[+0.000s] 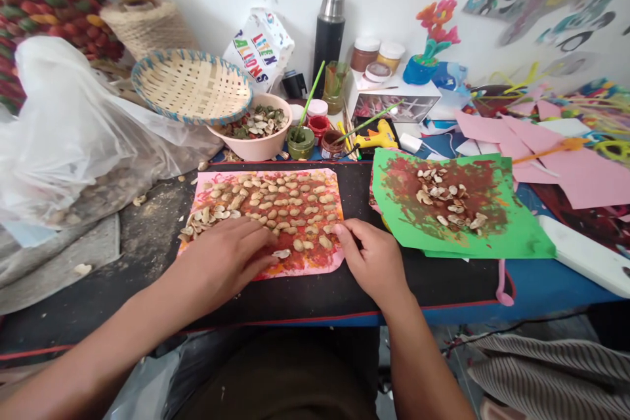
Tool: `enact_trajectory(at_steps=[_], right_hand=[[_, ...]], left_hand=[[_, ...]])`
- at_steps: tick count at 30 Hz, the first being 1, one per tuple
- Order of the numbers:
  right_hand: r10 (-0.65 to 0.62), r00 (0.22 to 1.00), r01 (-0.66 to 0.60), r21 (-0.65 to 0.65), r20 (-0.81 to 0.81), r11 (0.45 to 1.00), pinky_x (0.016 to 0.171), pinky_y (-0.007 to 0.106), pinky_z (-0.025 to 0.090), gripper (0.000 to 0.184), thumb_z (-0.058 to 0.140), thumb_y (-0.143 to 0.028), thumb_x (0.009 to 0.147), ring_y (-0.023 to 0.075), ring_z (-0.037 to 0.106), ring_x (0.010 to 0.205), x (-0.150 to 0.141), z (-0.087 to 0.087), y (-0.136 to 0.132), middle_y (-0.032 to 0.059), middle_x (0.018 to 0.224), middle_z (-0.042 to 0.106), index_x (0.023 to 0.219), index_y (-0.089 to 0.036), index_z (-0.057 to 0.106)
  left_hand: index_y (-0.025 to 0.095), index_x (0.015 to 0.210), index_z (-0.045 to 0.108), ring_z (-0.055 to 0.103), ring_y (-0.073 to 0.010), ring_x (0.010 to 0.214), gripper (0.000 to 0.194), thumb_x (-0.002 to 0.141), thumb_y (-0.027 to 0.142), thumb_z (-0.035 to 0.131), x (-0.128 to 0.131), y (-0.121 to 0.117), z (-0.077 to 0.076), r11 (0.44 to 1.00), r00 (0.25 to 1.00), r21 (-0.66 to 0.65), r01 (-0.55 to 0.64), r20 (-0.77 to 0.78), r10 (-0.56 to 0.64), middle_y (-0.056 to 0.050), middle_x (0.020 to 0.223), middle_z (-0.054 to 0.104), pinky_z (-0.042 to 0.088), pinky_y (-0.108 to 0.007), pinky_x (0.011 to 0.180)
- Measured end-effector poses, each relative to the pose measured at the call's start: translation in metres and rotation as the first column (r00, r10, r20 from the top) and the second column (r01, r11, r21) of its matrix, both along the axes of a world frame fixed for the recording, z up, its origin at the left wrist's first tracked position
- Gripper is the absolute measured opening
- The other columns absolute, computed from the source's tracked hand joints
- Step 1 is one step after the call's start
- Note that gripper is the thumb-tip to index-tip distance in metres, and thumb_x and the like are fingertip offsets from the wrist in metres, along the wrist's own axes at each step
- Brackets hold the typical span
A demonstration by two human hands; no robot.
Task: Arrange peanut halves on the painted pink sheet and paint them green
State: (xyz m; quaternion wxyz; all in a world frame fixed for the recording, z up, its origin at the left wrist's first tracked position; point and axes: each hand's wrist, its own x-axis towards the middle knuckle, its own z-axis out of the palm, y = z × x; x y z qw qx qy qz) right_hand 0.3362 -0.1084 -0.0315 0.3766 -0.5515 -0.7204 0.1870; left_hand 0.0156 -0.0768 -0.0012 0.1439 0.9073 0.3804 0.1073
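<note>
A pink sheet (325,267) smeared with red and orange paint lies on a black mat, covered by rows of peanuts (295,202). At its left is a pile of empty peanut shells (207,220). My left hand (231,252) rests over the sheet's lower left, palm down with fingers stretched and a little bent, beside a pale half shell (281,254). My right hand (371,252) is at the sheet's right edge, thumb and fingers closed together close to a peanut (325,242); whatever they may hold is hidden.
Right of the sheet, green paper (522,230) carries brown paint and shells. Behind stand a pink bowl (260,144) of shells, a woven basket (191,88), paint jars (300,144) with brushes, and a yellow glue gun (377,136). A plastic bag (63,138) fills the left.
</note>
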Motion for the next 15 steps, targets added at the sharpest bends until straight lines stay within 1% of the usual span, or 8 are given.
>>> enact_trajectory(at_steps=[3, 6, 10, 13, 15], right_hand=[[-0.006, 1.0, 0.006, -0.004, -0.002, 1.0, 0.076, 0.032, 0.059, 0.033, 0.062, -0.031, 0.124, 0.0257, 0.088, 0.082, 0.001, 0.0, 0.0, 0.0054, 0.09, 0.091, 0.099, -0.026, 0.084], [-0.009, 1.0, 0.009, -0.011, -0.004, 1.0, 0.076, 0.032, 0.059, 0.033, 0.062, -0.031, 0.124, 0.0257, 0.088, 0.082, 0.001, 0.0, 0.0, 0.0053, 0.09, 0.091, 0.099, -0.026, 0.084], [-0.006, 1.0, 0.005, -0.027, -0.013, 1.0, 0.076, 0.032, 0.059, 0.033, 0.062, -0.032, 0.124, 0.0259, 0.089, 0.083, 0.001, -0.001, -0.001, 0.0055, 0.092, 0.092, 0.1, -0.026, 0.084], [0.0, 1.0, 0.0, -0.035, -0.017, 0.999, 0.076, 0.033, 0.059, 0.033, 0.062, -0.032, 0.124, 0.0262, 0.089, 0.085, 0.001, -0.001, -0.001, 0.0057, 0.094, 0.093, 0.101, -0.026, 0.085], [-0.002, 1.0, 0.002, -0.037, -0.017, 0.999, 0.077, 0.033, 0.059, 0.033, 0.062, -0.032, 0.124, 0.0261, 0.089, 0.085, 0.0, -0.001, 0.0, 0.0058, 0.094, 0.093, 0.101, -0.026, 0.085]], left_hand=[[0.025, 0.12, 0.084, 0.082, -0.0263, 0.096, 0.027, 0.127, 0.04, 0.062, 0.008, -0.001, -0.007, 0.999, 0.999, 0.037, 0.037, -0.023, -0.036, -0.005, 0.107, 0.088, 0.061, -0.041, 0.09], [0.024, 0.114, 0.085, 0.081, -0.0259, 0.093, 0.034, 0.129, 0.04, 0.058, 0.014, 0.0, -0.011, 0.996, 0.999, 0.079, 0.042, -0.038, -0.04, -0.005, 0.103, 0.088, 0.06, -0.041, 0.089], [0.024, 0.105, 0.083, 0.08, -0.0232, 0.09, 0.04, 0.13, 0.037, 0.054, 0.016, -0.001, -0.005, 0.998, 0.998, 0.013, 0.068, -0.009, -0.068, -0.003, 0.1, 0.087, 0.059, -0.038, 0.086], [0.025, 0.102, 0.083, 0.08, -0.0224, 0.088, 0.036, 0.128, 0.035, 0.059, 0.016, -0.002, -0.002, 0.997, 0.997, -0.032, 0.072, 0.008, -0.072, -0.002, 0.096, 0.086, 0.057, -0.037, 0.084], [0.025, 0.101, 0.083, 0.079, -0.0234, 0.085, 0.035, 0.127, 0.036, 0.062, 0.016, -0.001, -0.002, 0.998, 0.999, -0.018, 0.053, -0.003, -0.053, -0.002, 0.093, 0.085, 0.056, -0.038, 0.081]])
